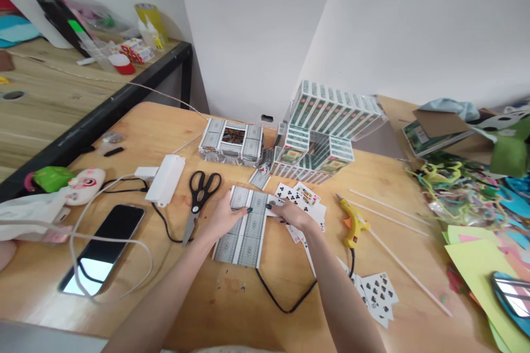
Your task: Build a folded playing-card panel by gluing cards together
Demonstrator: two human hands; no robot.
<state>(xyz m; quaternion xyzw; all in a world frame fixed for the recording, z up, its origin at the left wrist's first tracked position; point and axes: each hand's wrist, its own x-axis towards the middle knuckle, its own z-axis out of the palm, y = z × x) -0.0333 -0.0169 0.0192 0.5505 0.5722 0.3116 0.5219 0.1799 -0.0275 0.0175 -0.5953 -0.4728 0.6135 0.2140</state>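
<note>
Head view: left hand [227, 216] lies flat w/ fingers spread, pressing the card panel [244, 229] at frame centre; right hand [292, 213] is curled, fingertips pinching the panel's right edge beside the loose cards [304, 204].

Risks, as I judge: the panel could shift if the press eases; the glue gun [353, 223] right of centre might scorch cards or fingers if hot; its cord loops under the panel, so a snag could tug it.

Count: 1 scissors [201, 193], 1 glue gun, 1 phone [103, 245] lower left, approx. 3 white sticks [389, 209].
</note>
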